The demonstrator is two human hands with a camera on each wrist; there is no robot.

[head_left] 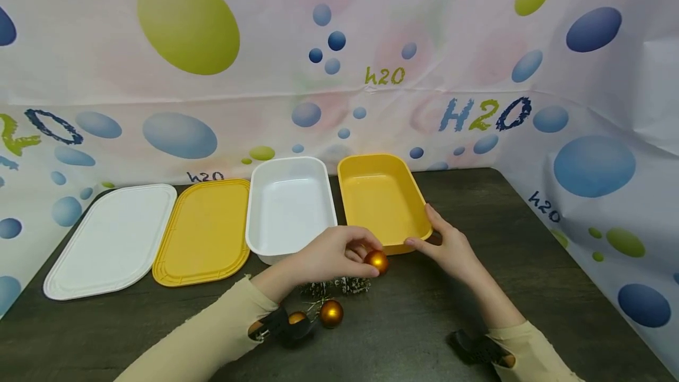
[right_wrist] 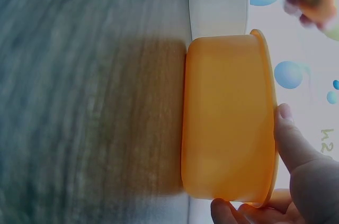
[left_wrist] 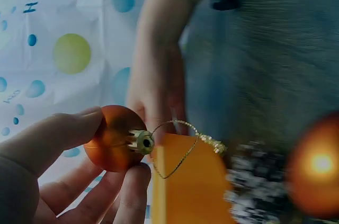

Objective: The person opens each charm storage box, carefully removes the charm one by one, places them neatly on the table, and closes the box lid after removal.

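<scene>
My left hand [head_left: 331, 252] pinches a shiny orange Christmas ball [head_left: 376, 262] between thumb and fingers, just in front of a yellow plastic container [head_left: 378, 202]. In the left wrist view the ball [left_wrist: 112, 142] shows its gold cap and a loop of gold cord [left_wrist: 185, 158]. My right hand [head_left: 451, 252] grips the container's near right corner, the thumb at the rim. From the right wrist the container's outer wall [right_wrist: 230, 118] is seen, upright on the table. Below my left hand, partly hidden by it, are frosted pine cones [head_left: 355, 285] and another orange ball [head_left: 331, 313].
A white container [head_left: 292, 208] stands left of the yellow one. Farther left, a yellow lid [head_left: 204, 231] and a white lid [head_left: 114, 240] lie flat on the dark table [head_left: 424, 323]. One more orange ball [head_left: 297, 317] shows partly beside my left wrist strap. A printed curtain hangs behind.
</scene>
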